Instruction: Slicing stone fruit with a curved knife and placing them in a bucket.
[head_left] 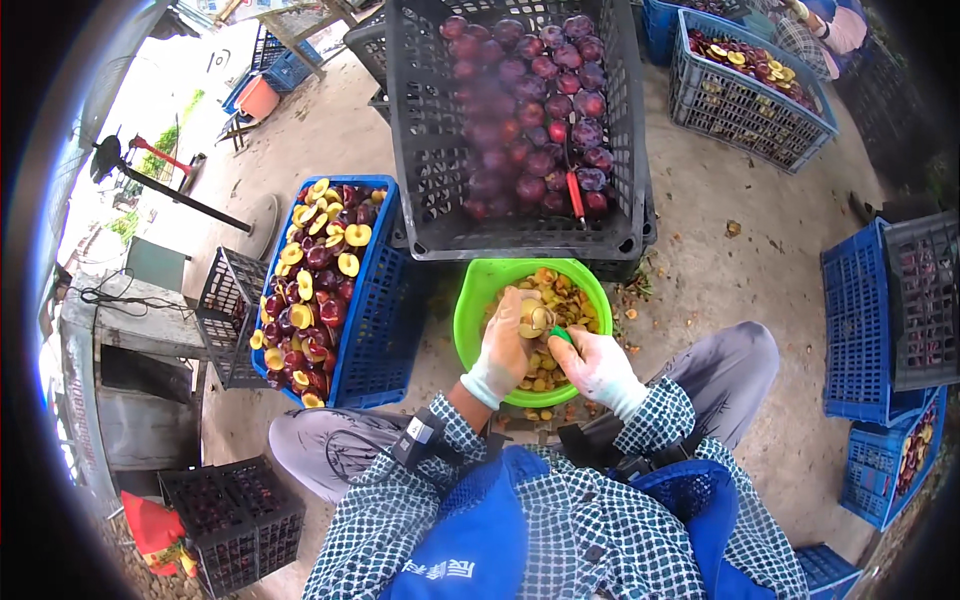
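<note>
In my gloved left hand [508, 345] is a cut plum [534, 318] with its yellow flesh showing, held over a bright green basin [468, 325]. My gloved right hand [592, 366] grips a green-handled tool [560, 335], its metal end against the plum; its exact shape is too small to tell. Brownish-yellow pits and scraps lie in the basin. Just beyond it, a black crate [520, 243] holds whole dark-red plums [545, 135], with a red-handled tool [575, 195] lying on them. Halved plums [318, 285] are heaped in the blue crate [375, 300] on my left.
Another crate of halved plums [745, 115] stands at the far right, near a person [815, 35]. Stacked blue crates [855, 320] are to my right. Black crates [235, 525] stand at the lower left. A pink bucket [258, 97] sits at the far left.
</note>
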